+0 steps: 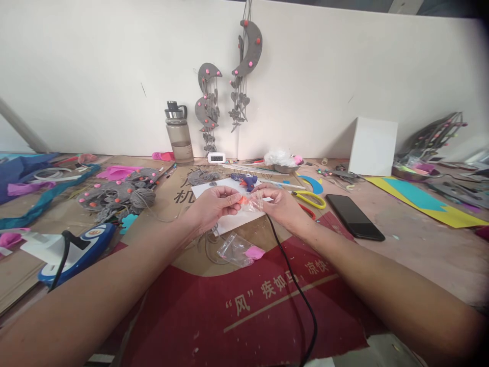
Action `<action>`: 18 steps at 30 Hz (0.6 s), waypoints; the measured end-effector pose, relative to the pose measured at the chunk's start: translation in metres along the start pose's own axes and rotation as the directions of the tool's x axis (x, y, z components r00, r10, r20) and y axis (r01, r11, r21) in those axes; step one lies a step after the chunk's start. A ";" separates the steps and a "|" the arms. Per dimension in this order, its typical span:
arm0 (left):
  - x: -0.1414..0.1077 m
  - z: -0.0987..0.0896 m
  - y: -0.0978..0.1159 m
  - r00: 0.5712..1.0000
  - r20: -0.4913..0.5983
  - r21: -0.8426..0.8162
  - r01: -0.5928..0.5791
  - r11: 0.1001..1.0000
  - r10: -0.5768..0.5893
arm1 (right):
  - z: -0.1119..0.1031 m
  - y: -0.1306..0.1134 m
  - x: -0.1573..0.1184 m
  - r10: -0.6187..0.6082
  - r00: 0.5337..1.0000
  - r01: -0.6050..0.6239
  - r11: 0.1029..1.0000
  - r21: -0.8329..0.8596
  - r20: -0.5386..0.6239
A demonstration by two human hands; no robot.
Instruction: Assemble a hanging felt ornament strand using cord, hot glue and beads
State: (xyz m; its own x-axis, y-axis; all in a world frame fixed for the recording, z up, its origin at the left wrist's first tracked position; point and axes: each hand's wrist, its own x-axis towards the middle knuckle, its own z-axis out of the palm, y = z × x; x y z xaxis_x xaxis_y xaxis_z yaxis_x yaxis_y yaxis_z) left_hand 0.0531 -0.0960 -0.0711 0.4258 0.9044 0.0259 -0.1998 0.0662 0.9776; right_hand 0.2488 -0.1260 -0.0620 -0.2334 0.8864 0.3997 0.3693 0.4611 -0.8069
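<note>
In the middle of the head view my two hands meet over a white sheet point(233, 223). The fingertips of my left hand point(214, 205) pinch a small bright orange lump point(243, 200) that looks like soft modelling clay. A crumpled clear plastic bag point(252, 204) is around or against the lump, gripped by my right hand point(281, 205). How much of the lump is inside the bag I cannot tell. Below my hands lies a clear zip bag point(233, 250) with a pink piece point(254, 252) at its right end. Behind them is a blue glue gun point(246, 181).
A black cable point(294, 285) crosses the red cardboard point(183, 316). Yellow-handled scissors point(311, 199) and a phone point(355, 216) lie to the right. At left are a blue-and-white power strip point(78, 252) and grey yarn pieces point(118, 193). A bottle point(179, 135) stands behind, near hanging grey moons point(254, 48).
</note>
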 end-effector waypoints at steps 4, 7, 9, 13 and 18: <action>-0.005 0.004 0.003 0.999 0.036 0.031 0.007 0.999 -0.008 | 0.004 0.000 -0.002 -0.037 0.999 0.037 0.999 -0.018 -0.033; -0.006 0.009 0.003 0.999 0.035 0.043 0.028 0.999 -0.030 | 0.007 -0.001 -0.003 -0.033 0.999 0.031 0.998 -0.049 -0.040; -0.007 0.012 0.002 1.000 -0.001 0.061 0.017 0.998 -0.017 | 0.007 -0.002 -0.003 -0.031 0.999 0.029 0.996 -0.079 -0.022; -0.007 0.016 0.002 0.998 -0.061 0.090 -0.014 0.996 0.019 | 0.006 -0.002 -0.003 -0.009 1.000 0.007 0.993 -0.121 -0.019; -0.005 0.009 0.003 0.998 -0.056 0.128 -0.021 0.992 0.029 | 0.003 -0.004 -0.002 0.050 0.998 -0.049 0.998 -0.024 0.049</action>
State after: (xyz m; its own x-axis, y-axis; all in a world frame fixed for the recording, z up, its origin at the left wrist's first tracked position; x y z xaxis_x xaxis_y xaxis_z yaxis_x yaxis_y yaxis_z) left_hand 0.0580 -0.1040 -0.0660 0.3695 0.9283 0.0421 -0.0944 -0.0076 0.9955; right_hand 0.2455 -0.1294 -0.0610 -0.2587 0.9055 0.3365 0.4022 0.4177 -0.8147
